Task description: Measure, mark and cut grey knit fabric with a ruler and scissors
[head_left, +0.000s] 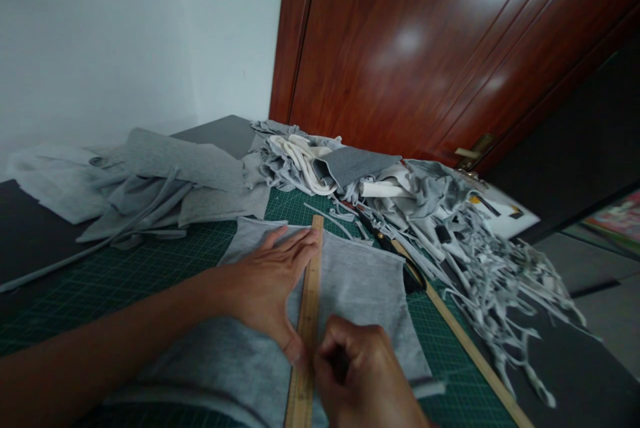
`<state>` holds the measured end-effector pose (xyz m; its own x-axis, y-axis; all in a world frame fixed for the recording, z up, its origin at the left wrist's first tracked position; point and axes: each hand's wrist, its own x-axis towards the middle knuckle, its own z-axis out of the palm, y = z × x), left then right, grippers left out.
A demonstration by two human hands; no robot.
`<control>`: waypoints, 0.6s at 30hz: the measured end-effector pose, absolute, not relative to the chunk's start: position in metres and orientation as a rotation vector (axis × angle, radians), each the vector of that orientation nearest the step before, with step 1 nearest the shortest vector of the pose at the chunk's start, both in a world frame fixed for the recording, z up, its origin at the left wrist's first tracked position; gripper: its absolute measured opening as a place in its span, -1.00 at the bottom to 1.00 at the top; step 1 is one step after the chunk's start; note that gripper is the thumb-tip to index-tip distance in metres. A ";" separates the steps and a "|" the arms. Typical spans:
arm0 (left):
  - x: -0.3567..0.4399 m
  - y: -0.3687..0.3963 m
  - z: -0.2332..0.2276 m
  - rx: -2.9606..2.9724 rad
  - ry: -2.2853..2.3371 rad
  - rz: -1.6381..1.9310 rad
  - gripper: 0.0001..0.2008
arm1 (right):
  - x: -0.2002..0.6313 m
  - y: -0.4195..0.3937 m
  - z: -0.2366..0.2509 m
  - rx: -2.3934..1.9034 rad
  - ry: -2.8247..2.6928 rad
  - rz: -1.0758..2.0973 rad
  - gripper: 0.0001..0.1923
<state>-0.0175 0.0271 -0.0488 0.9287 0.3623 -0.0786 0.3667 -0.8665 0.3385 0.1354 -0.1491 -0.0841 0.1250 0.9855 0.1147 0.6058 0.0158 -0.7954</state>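
My left hand (267,285) lies flat with fingers spread, pressing a wooden ruler (309,321) onto a sheet of grey fabric (360,281). The fabric is spread over a green cutting mat (130,275). My right hand (365,378) is closed into a fist right beside the ruler's right edge, near its lower end. Whatever small tool it pinches is hidden by the fingers.
Piles of grey fabric pieces (165,178) lie at the back left. A heap of grey strips and scraps (480,248) trails off at the right. Black-handled scissors (395,251) and a second long wooden ruler (470,348) lie right of the sheet. A brown door (425,48) stands behind.
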 end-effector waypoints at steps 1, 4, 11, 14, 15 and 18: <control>-0.018 0.027 -0.048 2.739 0.535 -0.032 0.59 | 0.137 -0.155 -0.090 -1.691 -1.590 0.665 -0.83; -0.018 0.025 -0.045 2.750 0.563 -0.095 0.60 | 0.141 -0.169 -0.106 -1.697 -1.674 0.706 -0.83; -0.017 0.024 -0.041 2.764 0.574 -0.097 0.63 | 0.145 -0.176 -0.128 -1.671 -1.731 1.089 -0.74; -0.017 0.024 -0.040 2.771 0.596 -0.134 0.65 | 0.140 -0.174 -0.125 -1.627 -1.758 1.211 -0.65; -0.017 0.024 -0.041 2.770 0.597 -0.133 0.66 | 0.139 -0.173 -0.118 -1.595 -1.762 1.248 -0.66; -0.017 0.025 -0.043 2.766 0.576 -0.077 0.66 | 0.142 -0.170 -0.086 -1.494 -1.629 1.280 -0.81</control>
